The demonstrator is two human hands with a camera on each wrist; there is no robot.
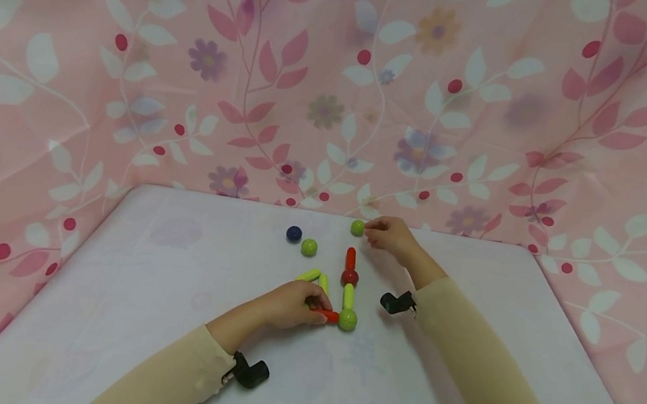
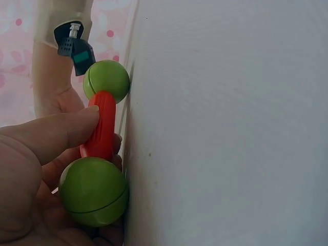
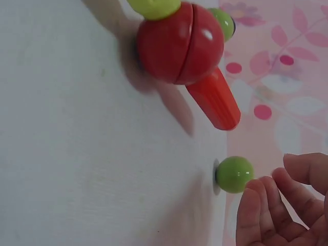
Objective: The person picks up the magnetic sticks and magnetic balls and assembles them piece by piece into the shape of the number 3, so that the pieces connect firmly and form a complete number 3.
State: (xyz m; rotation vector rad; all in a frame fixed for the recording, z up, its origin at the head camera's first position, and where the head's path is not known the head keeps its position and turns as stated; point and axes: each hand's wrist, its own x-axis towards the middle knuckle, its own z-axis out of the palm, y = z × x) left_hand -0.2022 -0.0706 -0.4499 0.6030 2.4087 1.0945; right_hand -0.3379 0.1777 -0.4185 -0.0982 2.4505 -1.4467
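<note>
My left hand [image 1: 293, 303] pinches a red stick [image 2: 105, 123] between thumb and fingers. That stick joins two green balls; the nearer green ball [image 2: 94, 192] lies by the palm, and the other green ball [image 1: 348, 319] is a corner of the joined toy. From this corner a yellow-green stick [image 1: 348, 297] runs back to a red ball [image 1: 350, 277], which carries another red stick [image 1: 350, 258]. My right hand [image 1: 393, 237] is beside a loose green ball [image 3: 234, 174], fingers loosely bent, fingertips very near it. Whether they touch it I cannot tell.
A dark blue ball [image 1: 294, 234] and a green ball [image 1: 309, 248] sit left of the joined piece. Two yellow-green sticks, one a slanted stick [image 1: 309, 274], show behind my left hand. The white table [image 1: 125, 285] ends at a pink floral curtain [image 1: 324, 94].
</note>
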